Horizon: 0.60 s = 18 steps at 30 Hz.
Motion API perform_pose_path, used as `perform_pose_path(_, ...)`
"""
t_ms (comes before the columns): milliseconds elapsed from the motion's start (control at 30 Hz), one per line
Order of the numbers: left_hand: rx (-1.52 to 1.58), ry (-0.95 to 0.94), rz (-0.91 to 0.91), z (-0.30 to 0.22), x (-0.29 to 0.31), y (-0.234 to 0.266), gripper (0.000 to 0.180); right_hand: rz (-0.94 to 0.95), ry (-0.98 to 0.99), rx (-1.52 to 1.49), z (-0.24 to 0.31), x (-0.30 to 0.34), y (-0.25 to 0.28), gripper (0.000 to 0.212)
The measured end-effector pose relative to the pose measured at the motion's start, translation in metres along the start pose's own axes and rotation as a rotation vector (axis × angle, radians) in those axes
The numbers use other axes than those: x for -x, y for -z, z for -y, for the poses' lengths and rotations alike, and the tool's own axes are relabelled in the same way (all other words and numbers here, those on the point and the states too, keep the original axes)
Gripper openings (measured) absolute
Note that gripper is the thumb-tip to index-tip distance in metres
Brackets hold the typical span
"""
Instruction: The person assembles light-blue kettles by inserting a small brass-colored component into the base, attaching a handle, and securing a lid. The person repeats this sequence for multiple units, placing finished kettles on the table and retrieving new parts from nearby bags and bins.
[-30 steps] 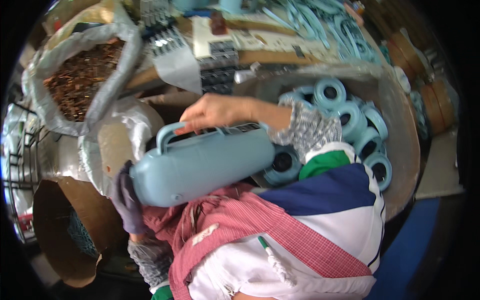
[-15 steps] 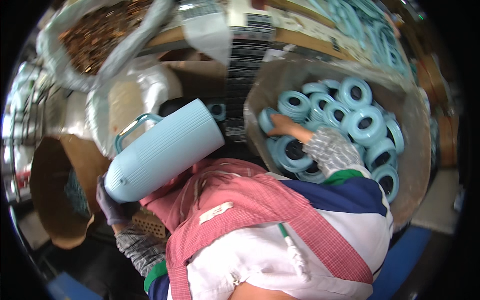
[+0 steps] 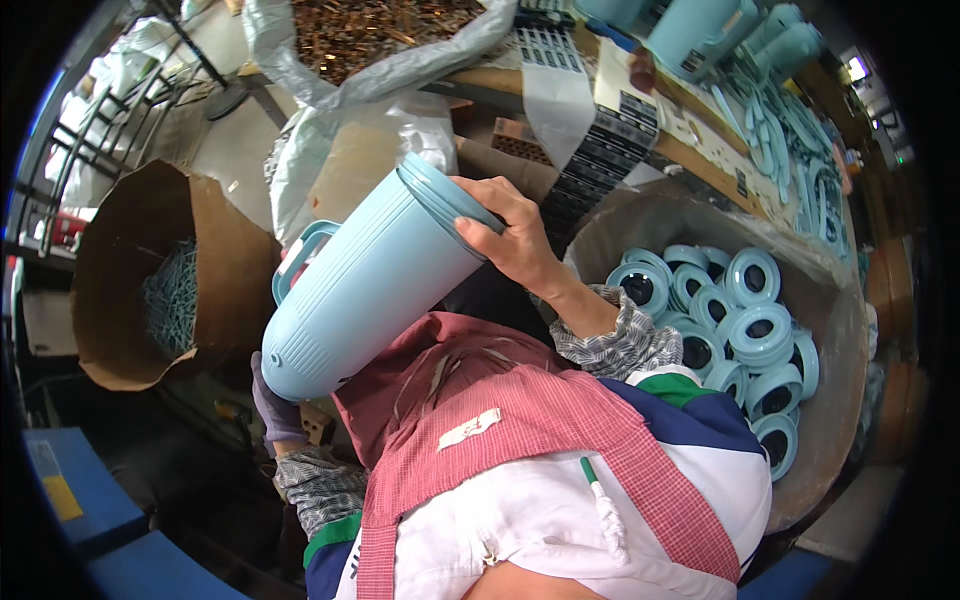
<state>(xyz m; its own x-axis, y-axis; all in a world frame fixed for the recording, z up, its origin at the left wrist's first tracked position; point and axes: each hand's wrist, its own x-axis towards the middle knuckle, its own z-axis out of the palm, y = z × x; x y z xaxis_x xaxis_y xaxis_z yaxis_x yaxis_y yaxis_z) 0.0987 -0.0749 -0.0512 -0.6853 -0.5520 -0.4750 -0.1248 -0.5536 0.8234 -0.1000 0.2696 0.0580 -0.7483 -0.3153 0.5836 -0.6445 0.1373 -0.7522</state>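
Note:
A light-blue ribbed thermos flask casing (image 3: 365, 285) lies slanted across my lap, its handle (image 3: 298, 262) on the left side. My left hand (image 3: 275, 408), in a grey-purple glove, supports the lower left end; most of its fingers are hidden behind the casing. At the upper right end sits a light-blue ring (image 3: 440, 190), fitted on or pressed against the casing's rim; I cannot tell which. My bare right hand (image 3: 515, 235) grips this ring, thumb on the near side and fingers over the far side.
On the right, a lined carton (image 3: 835, 400) holds several light-blue rings (image 3: 762, 335). To the left stands a brown carton (image 3: 235, 265) with thin blue scraps. A bag of copper-coloured pieces (image 3: 375, 40), a label strip (image 3: 610, 150) and blue handles and strips (image 3: 770, 150) are at the far side.
My right hand has come from the carton of rings to the casing's upper end, bringing a ring. The view has turned; my left hand still supports the casing.

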Motion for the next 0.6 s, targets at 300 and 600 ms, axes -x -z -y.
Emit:
perform_pose_path(300,0.044,-0.048,-0.049,0.027,0.001,0.04,0.042,-0.008,0.081,-0.021,0.005,-0.009,-0.031,0.028)
perform_pose_path(600,0.179,0.077,0.07,0.041,-0.017,0.051,0.039,0.041,0.367,0.007,0.019,-0.011,-0.028,0.031)
